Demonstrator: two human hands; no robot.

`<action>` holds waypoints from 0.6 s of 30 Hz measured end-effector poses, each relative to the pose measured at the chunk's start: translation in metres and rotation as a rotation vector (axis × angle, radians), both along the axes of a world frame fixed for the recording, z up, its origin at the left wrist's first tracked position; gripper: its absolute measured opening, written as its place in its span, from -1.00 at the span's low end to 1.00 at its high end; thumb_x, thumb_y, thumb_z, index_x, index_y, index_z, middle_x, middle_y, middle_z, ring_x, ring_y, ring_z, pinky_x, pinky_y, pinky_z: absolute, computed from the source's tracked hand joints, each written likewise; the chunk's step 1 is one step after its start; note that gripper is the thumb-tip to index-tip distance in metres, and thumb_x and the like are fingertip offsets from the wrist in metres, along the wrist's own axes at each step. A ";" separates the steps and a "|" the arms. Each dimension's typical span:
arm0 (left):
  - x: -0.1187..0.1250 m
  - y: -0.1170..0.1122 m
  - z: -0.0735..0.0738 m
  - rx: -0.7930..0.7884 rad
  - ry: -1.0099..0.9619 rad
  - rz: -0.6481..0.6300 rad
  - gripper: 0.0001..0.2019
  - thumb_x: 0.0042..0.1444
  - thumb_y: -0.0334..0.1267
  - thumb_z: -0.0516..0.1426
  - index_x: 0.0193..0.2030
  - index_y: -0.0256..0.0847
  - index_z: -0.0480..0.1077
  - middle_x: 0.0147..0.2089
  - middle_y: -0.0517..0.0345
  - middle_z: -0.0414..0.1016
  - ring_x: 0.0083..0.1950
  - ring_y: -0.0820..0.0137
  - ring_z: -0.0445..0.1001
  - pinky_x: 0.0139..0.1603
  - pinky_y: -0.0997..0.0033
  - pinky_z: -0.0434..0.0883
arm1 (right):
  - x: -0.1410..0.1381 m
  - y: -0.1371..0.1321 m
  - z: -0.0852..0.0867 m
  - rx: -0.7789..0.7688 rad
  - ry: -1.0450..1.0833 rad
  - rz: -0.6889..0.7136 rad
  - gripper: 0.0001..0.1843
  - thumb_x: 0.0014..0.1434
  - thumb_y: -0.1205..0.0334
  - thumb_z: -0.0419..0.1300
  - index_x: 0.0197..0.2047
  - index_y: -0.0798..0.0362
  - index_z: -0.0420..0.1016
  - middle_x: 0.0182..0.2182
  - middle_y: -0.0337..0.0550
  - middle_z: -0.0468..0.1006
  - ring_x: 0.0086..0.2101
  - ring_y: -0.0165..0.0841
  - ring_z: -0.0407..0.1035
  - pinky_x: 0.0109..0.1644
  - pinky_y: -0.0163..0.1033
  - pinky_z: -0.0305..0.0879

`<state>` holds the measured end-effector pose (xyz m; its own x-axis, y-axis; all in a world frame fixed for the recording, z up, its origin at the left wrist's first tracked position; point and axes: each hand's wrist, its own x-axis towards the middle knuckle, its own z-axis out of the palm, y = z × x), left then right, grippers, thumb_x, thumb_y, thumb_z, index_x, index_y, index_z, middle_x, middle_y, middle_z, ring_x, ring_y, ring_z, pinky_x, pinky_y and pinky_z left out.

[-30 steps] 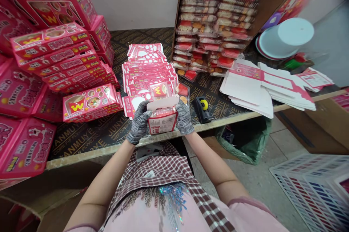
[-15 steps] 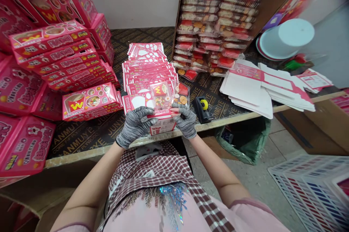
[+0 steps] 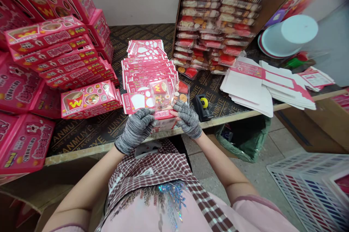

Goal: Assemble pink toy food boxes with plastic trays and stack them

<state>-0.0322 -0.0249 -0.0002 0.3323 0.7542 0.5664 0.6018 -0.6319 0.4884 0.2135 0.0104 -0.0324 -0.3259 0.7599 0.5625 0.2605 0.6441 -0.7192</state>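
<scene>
Both my hands wear grey knit gloves. My left hand [image 3: 135, 130] and my right hand [image 3: 187, 119] grip the sides of a small pink-and-white cardboard box [image 3: 163, 123] just above the wooden table's front edge. A clear packet of miniature toy food [image 3: 162, 94] stands directly behind the box, and I cannot tell whether they touch. Behind it lies a stack of pink printed cards with white shapes [image 3: 148, 70]. The box's inside is hidden from this angle.
Large pink boxes [image 3: 81, 55] are piled at left. A tape dispenser [image 3: 203, 107] and flat white-and-pink box blanks [image 3: 247, 86] lie at right. Packaged goods fill a shelf [image 3: 215, 17] behind. A green-lined bin [image 3: 245, 137] and white crate [image 3: 308, 192] stand below.
The box has tipped over from its upright, open-flapped position, and its white flap no longer shows. Both hands have spread wider along its sides, and the clear packet now stands behind it.
</scene>
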 end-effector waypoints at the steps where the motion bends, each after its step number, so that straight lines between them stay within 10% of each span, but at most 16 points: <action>1: 0.006 0.003 0.001 0.012 0.041 -0.022 -0.85 0.21 -0.28 0.17 -0.17 -0.20 0.57 -0.06 -0.11 0.64 -0.05 0.19 0.63 0.00 0.12 0.59 | 0.003 -0.004 -0.001 0.041 -0.038 0.004 -0.65 0.26 -0.09 0.18 -0.04 -0.18 0.67 0.05 -0.15 0.64 0.19 -0.15 0.42 0.44 0.16 0.08; 6: 0.037 0.017 0.007 -0.041 0.202 -0.094 -0.61 0.23 -0.42 0.03 0.14 -0.14 0.49 0.04 -0.09 0.61 -0.04 0.18 0.62 -0.04 0.19 0.56 | 0.055 -0.010 -0.007 0.081 -0.045 -0.407 -0.41 0.29 -0.22 0.04 0.25 -0.14 0.45 0.30 -0.10 0.39 0.40 -0.12 0.06 0.49 0.19 -0.16; 10: 0.038 0.017 0.007 -0.015 0.400 -0.018 -0.48 0.19 -0.50 0.02 0.26 -0.08 0.42 0.10 -0.12 0.57 -0.07 0.14 0.61 -0.18 0.23 0.53 | 0.135 -0.002 -0.039 -0.064 0.038 -0.910 -0.59 0.26 -0.05 0.12 0.01 0.00 0.58 0.22 0.02 0.43 0.28 -0.13 0.23 0.42 0.14 0.01; 18: 0.033 0.009 0.008 0.016 0.569 -0.009 -0.46 0.20 -0.46 0.04 0.29 0.01 0.40 0.12 -0.12 0.55 0.00 0.09 0.58 -0.07 0.16 0.51 | 0.179 0.013 -0.089 -0.407 -0.151 -0.761 -0.73 0.02 -0.03 0.38 -0.40 0.01 0.61 -0.09 0.00 0.63 0.19 -0.10 0.31 0.41 0.15 -0.04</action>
<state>0.0004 -0.0163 0.0075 0.5946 0.7427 0.3079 0.7620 -0.6427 0.0791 0.3927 0.0234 -0.1217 0.3022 0.9338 0.1916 0.6262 -0.0429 -0.7785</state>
